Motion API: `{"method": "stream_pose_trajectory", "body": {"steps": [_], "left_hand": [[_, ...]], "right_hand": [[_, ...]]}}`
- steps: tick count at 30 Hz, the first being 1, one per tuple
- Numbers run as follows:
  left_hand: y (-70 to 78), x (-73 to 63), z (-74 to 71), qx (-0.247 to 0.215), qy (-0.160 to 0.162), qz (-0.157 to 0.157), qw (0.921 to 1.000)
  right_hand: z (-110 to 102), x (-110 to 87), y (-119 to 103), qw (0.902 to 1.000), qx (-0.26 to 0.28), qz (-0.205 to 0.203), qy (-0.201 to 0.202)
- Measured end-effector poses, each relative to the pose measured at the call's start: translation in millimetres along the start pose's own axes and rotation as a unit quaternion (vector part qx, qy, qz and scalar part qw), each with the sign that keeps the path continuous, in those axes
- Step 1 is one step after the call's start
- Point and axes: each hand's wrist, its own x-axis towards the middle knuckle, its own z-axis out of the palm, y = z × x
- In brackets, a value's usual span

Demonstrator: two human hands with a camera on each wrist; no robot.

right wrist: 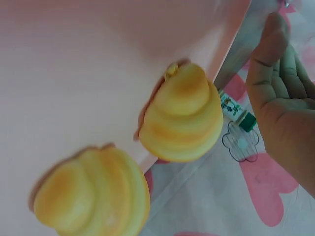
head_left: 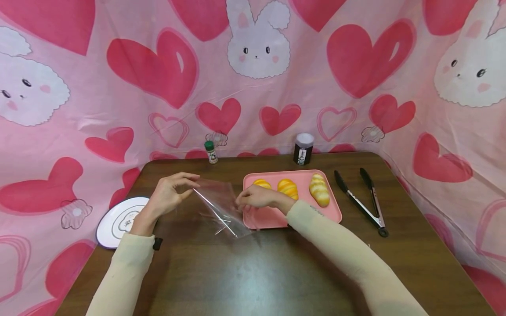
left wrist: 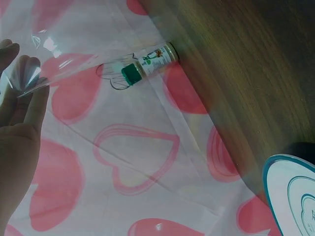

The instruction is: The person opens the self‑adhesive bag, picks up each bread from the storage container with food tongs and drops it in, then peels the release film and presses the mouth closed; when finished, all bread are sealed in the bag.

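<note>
A clear plastic bag (head_left: 221, 206) stretches between both hands above the table, its glossy lower edge slanting down toward the tray. My left hand (head_left: 170, 193) pinches the bag's upper left part between thumb and fingers; in the left wrist view the film (left wrist: 64, 54) spreads out from the fingertips. My right hand (head_left: 261, 196) pinches the bag's right side, over the left end of the pink tray (head_left: 269, 218). On the tray lie three bread rolls: one (head_left: 262, 183) partly behind the right hand, one (head_left: 287, 188) in the middle and a longer one (head_left: 319, 190) at right.
Metal tongs (head_left: 365, 206) with black tips lie spread right of the tray. A green-capped shaker bottle (head_left: 211, 153) and a dark jar (head_left: 303, 150) with a pale lid stand along the back edge. A white plate (head_left: 114, 224) sits beneath the left forearm.
</note>
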Motion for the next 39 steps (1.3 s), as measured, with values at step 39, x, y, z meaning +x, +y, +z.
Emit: {"method": "stream_pose_trajectory", "body": {"steps": [39], "left_hand": [[47.6,19.8,62.1,0.033,-0.022,-0.040,0.9984]], "right_hand": [[-3.0,0.7,-17.9,0.9830,0.134,-0.014,0.125]]}}
